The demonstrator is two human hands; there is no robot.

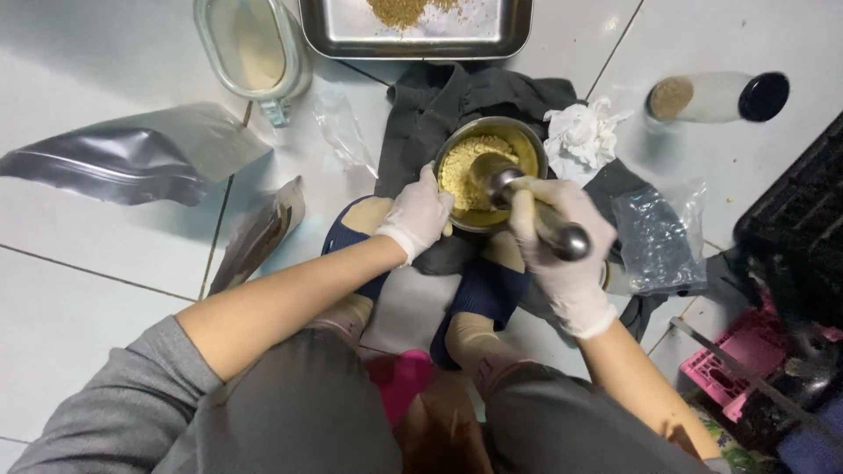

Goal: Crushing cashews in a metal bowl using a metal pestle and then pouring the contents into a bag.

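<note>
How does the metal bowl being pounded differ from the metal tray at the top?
The bowl is round, deep and nearly full of yellow crumbs; the tray is rectangular, shallow and holds only a small brownish heap. The left hand steadies the bowl; nothing touches the tray. Both are shiny metal and sit low on the tiled floor.

The mortar [490,172] sits on a cloth [421,114] on the floor [79,263]. A tray [415,33] lies at its twelve o'clock, a bottle [716,96] at two, a foil pouch [132,156] at nine.

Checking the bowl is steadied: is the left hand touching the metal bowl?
Touching. The head view shows the gloved left hand pressed against the rim of the metal bowl, no gap visible, while the right hand grips the pestle.
</note>
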